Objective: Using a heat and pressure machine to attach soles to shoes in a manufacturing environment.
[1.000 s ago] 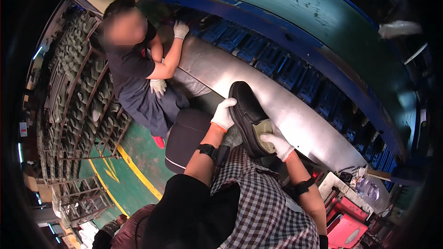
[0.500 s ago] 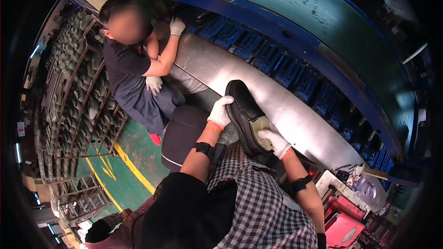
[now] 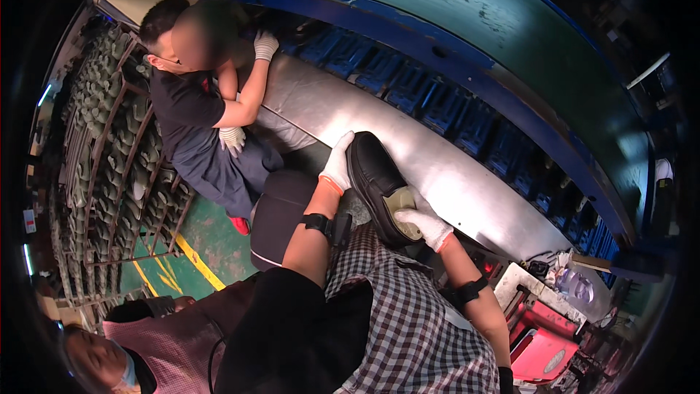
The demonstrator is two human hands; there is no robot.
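Observation:
A black slip-on shoe [image 3: 375, 164] with a thick sole is held above my lap, its toe pointing away from me. An olive-green shoe last [image 3: 400, 201] fills its opening. My left hand [image 3: 337, 163], in a white knit glove, is closed on the left side of the shoe near the toe. At the heel end, my right hand [image 3: 429, 228], also gloved, grips the shoe, with the thumb pressed on the last. The fingers under the shoe are mostly hidden.
Beyond the shoe runs a metal-topped bench [image 3: 324, 113], with a row of blue racks behind it under a green shelf [image 3: 467, 7]. A co-worker [image 3: 189, 102] sits at the left; another person [image 3: 168, 343] is at lower left. Racks of lasts [image 3: 109, 153] and a red machine [image 3: 539, 350] flank me.
The whole view has shifted a little, and the shoe with both hands appears slightly further left. My grip looks the same. The person at lower left shows more.

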